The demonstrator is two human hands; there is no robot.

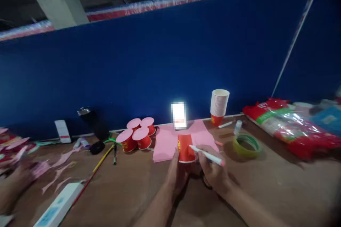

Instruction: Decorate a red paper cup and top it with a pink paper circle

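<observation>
My left hand (174,172) is closed around a red paper cup (185,149) with yellow lettering, its white rim facing down. In my right hand (213,168) is a white marker (209,156) with a pink end, its tip at the cup's side. Whether the tip touches the cup, I cannot tell. Behind the cup lies a stack of pink paper (165,145). To its left stand several red cups (141,140) topped with pink paper discs (124,135).
A stack of paper cups (220,103), a glue stick (238,127), a tape roll (247,145) and a red plastic bag (282,124) are on the right. A black tumbler (93,122), pink scraps (57,175) and another person's hand (18,173) are leftward. A blue partition (160,60) stands behind.
</observation>
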